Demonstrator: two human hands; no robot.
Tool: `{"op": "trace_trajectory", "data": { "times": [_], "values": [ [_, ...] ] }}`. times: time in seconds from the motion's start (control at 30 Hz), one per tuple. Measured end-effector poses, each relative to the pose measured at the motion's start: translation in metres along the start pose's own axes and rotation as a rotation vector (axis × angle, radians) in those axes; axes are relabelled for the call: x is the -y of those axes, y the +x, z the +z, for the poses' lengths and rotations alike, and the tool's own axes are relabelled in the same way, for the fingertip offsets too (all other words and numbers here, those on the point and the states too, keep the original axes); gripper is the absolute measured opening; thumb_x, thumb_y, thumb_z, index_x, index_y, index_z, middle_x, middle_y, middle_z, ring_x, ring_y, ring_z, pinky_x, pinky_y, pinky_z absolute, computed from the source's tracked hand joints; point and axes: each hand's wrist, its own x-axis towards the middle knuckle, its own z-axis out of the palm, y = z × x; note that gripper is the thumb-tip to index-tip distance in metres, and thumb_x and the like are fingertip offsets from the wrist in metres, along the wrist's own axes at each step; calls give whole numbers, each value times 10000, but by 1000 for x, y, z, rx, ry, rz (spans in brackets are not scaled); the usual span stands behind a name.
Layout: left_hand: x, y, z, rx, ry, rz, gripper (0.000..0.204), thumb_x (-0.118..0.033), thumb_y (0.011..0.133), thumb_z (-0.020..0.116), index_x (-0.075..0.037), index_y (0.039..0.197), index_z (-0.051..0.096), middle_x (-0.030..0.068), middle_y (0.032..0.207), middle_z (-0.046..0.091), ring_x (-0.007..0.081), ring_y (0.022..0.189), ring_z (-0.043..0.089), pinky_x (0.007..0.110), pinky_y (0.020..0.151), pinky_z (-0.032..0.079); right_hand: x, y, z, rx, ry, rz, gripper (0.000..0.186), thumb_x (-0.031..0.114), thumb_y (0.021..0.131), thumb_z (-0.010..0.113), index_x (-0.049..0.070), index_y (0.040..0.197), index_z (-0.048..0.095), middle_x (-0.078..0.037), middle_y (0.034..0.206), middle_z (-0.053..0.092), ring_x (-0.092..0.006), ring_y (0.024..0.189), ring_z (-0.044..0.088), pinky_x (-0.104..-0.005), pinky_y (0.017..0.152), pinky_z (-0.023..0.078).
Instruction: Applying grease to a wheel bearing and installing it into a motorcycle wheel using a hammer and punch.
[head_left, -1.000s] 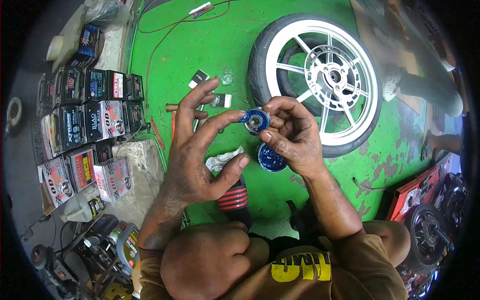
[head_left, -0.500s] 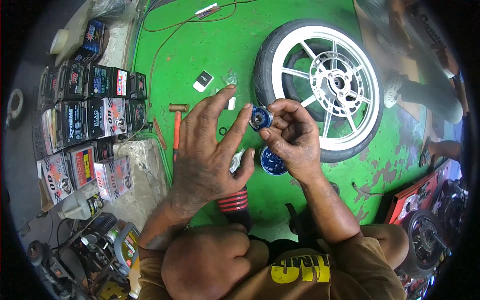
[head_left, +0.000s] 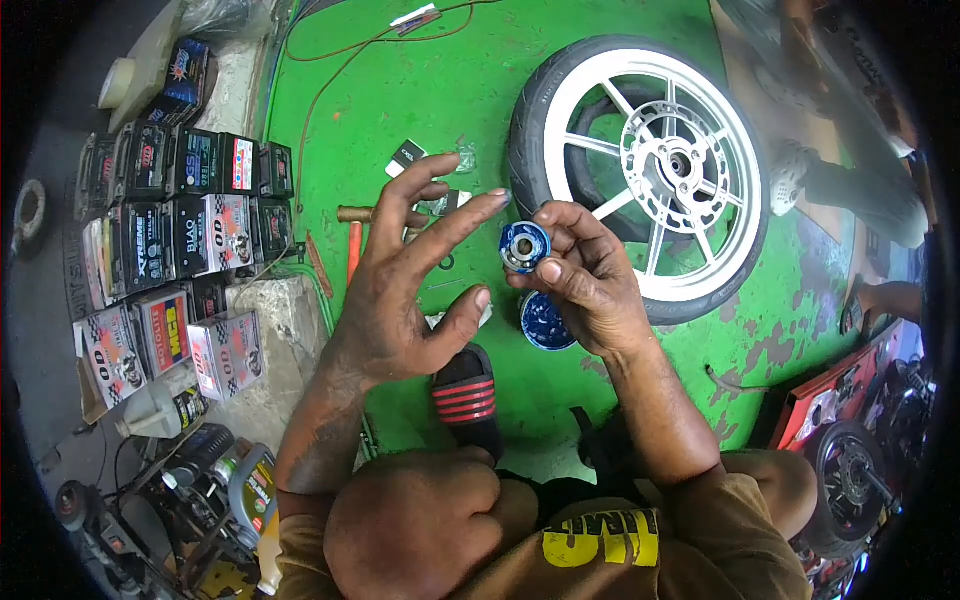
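Note:
My right hand (head_left: 590, 295) grips a small bearing (head_left: 524, 247) smeared with blue grease between thumb and fingers. My left hand (head_left: 410, 280) is open just left of it, fingers spread, with blue on the index fingertip. An open tub of blue grease (head_left: 546, 325) sits on the green floor (head_left: 440, 70) beneath my right hand, partly hidden. Behind and to the right lies a motorcycle wheel (head_left: 715, 180) with white spoked rim and black tyre. A hammer (head_left: 354, 242) with orange handle, small boxes (head_left: 405, 156) and a dark ring (head_left: 447, 262) lie near my left hand.
Stacked batteries and boxes (head_left: 180, 240) line the left, with bottles (head_left: 255, 490) below them. A striped sandal (head_left: 462, 395) is under my hands. Another person's leg and shoe (head_left: 850, 190) are beyond the wheel. A red panel (head_left: 805, 395) and dark wheel (head_left: 850, 480) stand at right.
My left index fingertip has lifted away from the bearing, and the fingers now spread higher. The bearing, still in my right hand, has turned and dropped slightly, its face toward the camera.

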Motion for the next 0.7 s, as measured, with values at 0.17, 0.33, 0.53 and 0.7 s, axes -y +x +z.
{"op": "trace_trajectory", "data": {
  "times": [0.17, 0.33, 0.53, 0.7],
  "values": [
    [9, -2, 7, 117, -115, -23, 650, -120, 729, 681, -181, 1363, 554, 176, 1414, 375, 338, 1279, 406, 440, 1024, 391, 0, 0, 0, 16, 31, 11, 475, 122, 839, 735, 43, 1238, 489, -78, 1073, 609, -180, 986, 623, -328, 870, 554],
    [2, -1, 5, 91, 23, 2, 618, -123, 717, 685, -208, 1322, 597, 184, 1422, 375, 342, 1289, 409, 454, 1042, 371, 1, 0, -2, 18, 40, 30, 457, 105, 847, 722, 46, 1239, 496, -77, 1094, 615, -174, 992, 631, -336, 882, 559],
    [-4, -4, 2, 58, 293, 61, 608, -130, 680, 706, -262, 1270, 639, 184, 1396, 414, 338, 1265, 433, 465, 1031, 372, 2, -1, 0, 0, 83, 56, 460, 109, 855, 714, 54, 1256, 495, -66, 1099, 622, -168, 993, 637, -340, 885, 562],
    [-3, -10, 0, 38, 328, 75, 603, -134, 673, 710, -283, 1254, 648, 178, 1391, 423, 337, 1253, 446, 462, 999, 389, 2, -1, 0, -21, 88, 45, 458, 115, 858, 713, 58, 1257, 495, -65, 1089, 627, -166, 994, 636, -332, 889, 558]
  ]
}}
